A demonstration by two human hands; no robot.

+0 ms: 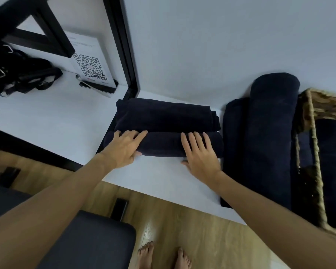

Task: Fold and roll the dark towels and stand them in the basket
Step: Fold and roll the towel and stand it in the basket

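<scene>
A dark navy towel (163, 117) lies folded on the white table (159, 177), its near end rolled into a thick roll (163, 144). My left hand (124, 146) rests on the left part of the roll with fingers straight and the thumb under its near side. My right hand (200, 154) presses flat on the right part, thumb on the table. A finished rolled towel (272, 129) lies beside the woven basket (314, 156) at the right, over another dark towel (235, 133). More dark towel (328, 152) shows inside the basket.
A black vertical frame post (122, 45) stands behind the towel. Left of it are a QR-code sign (91, 65) and a black strapped bag (21, 72). A dark cushioned seat (89, 241) and wooden floor (182, 216) lie below the table edge.
</scene>
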